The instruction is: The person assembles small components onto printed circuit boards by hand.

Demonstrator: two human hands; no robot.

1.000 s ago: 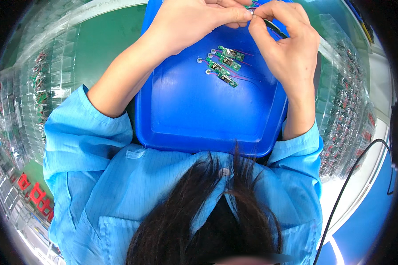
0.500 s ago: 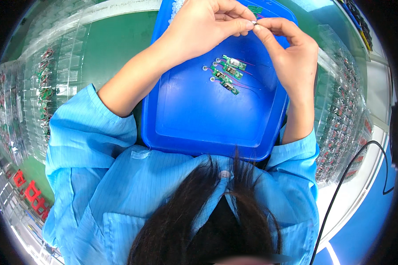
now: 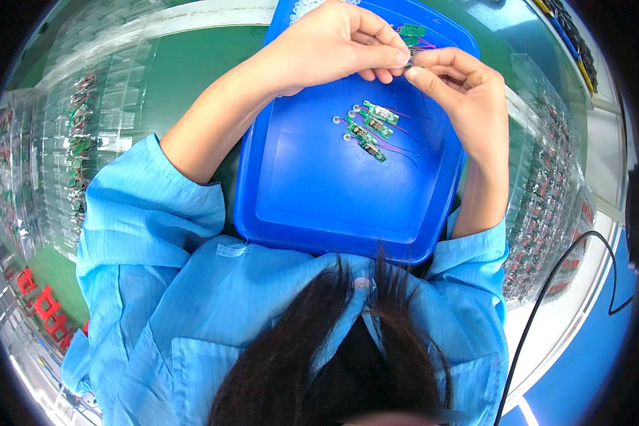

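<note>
My left hand and my right hand meet over the far part of a blue plastic tray. Both are closed in a pinch, fingertips together, around a small dark part mostly hidden by the fingers; I cannot make out its kind. Just beyond the fingertips shows a green circuit board with thin red and dark wires; whether it joins the pinched part I cannot tell. Nearer me, several small green circuit boards lie grouped in the tray, with thin wires and small round discs at their left.
Clear plastic trays of wired parts stand at left and right on a green mat. Small translucent pieces sit at the tray's far left corner. Red plastic pieces lie lower left; a black cable runs down the right.
My joined fingertips have come slightly nearer me, still pinching. The tray and its boards sit slightly lower and to the right in the picture. More of the far green board now shows.
</note>
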